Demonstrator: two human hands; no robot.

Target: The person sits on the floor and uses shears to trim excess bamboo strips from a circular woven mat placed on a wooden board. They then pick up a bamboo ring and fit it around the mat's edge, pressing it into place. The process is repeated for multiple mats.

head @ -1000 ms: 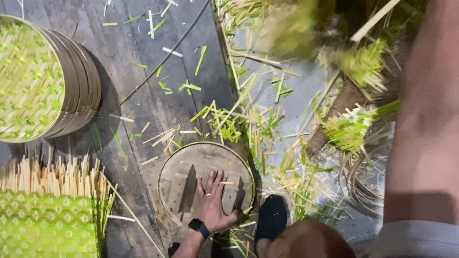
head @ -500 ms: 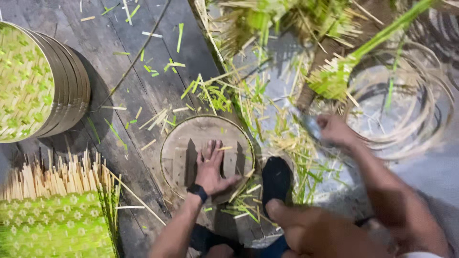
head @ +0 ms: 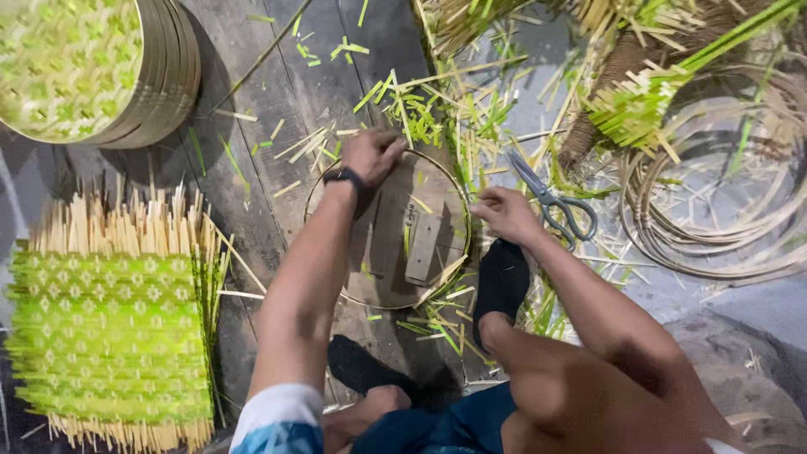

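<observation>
Left hand grips far rim of round wooden block; right hand holds its right rim. Scissors just right of block, woven green mat well left, stacked round baskets far-left.

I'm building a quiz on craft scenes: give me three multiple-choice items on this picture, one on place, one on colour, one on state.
1. Where do the scissors lie?
A. right of the right hand
B. on the woven mat
C. inside the stacked trays

2. What colour is the mat's weave?
A. red
B. green
C. blue

3. What is the left hand doing?
A. holding the scissors
B. hanging in the air
C. resting on the round board

Answers: 1 A, they lie on the ground beside that hand; 2 B, green weave with pale ends; 3 C, fingers at the board's far rim.
</observation>
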